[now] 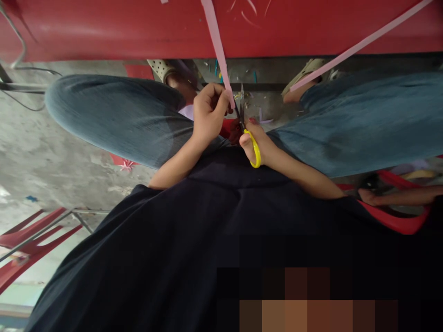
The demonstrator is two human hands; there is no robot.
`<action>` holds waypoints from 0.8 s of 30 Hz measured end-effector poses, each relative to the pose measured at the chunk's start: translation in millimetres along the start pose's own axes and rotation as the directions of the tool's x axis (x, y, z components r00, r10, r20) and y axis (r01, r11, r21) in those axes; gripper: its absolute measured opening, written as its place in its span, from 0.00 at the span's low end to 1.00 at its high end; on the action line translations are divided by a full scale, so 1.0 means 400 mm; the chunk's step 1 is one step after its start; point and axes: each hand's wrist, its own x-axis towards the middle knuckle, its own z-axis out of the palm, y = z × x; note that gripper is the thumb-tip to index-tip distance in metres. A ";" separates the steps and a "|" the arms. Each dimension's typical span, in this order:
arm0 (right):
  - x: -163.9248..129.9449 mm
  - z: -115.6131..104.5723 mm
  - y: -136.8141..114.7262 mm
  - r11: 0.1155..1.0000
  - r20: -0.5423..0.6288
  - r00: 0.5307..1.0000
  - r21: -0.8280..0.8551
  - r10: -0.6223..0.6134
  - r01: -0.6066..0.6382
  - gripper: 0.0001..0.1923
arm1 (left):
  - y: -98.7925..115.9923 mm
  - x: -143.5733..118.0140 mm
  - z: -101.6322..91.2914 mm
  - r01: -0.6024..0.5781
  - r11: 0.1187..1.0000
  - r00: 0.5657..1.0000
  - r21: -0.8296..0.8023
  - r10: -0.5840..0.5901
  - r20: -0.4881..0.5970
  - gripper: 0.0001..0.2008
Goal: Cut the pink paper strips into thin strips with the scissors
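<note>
A long pink paper strip runs down from the red table over its near edge. My left hand pinches it near its lower end between thumb and fingers. My right hand holds scissors with yellow handles, the thumb through one loop. Their blades are spread and point away from me, close beside the end of the strip. Whether the blades touch the paper I cannot tell. Both hands are above my lap, between my knees.
The red table spans the top, with thin paper scraps on it. A second pink strip hangs over its edge at right. Paper bits litter the concrete floor. A red chair stands at lower left. Another person's arm shows at right.
</note>
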 end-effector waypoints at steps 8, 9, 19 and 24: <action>0.011 0.001 -0.030 0.997 -0.082 0.996 0.075 0.039 -0.033 0.49 | -0.012 -0.020 0.011 0.047 0.999 0.999 0.014 -0.047 -0.003 0.25; 0.011 -0.001 -0.034 0.996 -0.077 0.996 0.082 0.045 -0.038 0.48 | -0.012 -0.021 0.012 0.048 0.999 0.999 0.018 -0.048 -0.005 0.25; 0.011 -0.005 -0.043 0.992 -0.024 0.994 0.066 0.106 -0.104 0.50 | 0.002 -0.023 0.022 0.080 0.996 0.994 0.027 -0.078 -0.071 0.28; 0.013 -0.007 -0.044 0.992 -0.041 0.992 0.049 0.116 -0.114 0.49 | 0.020 -0.028 0.025 0.110 0.994 0.992 0.017 -0.109 -0.062 0.28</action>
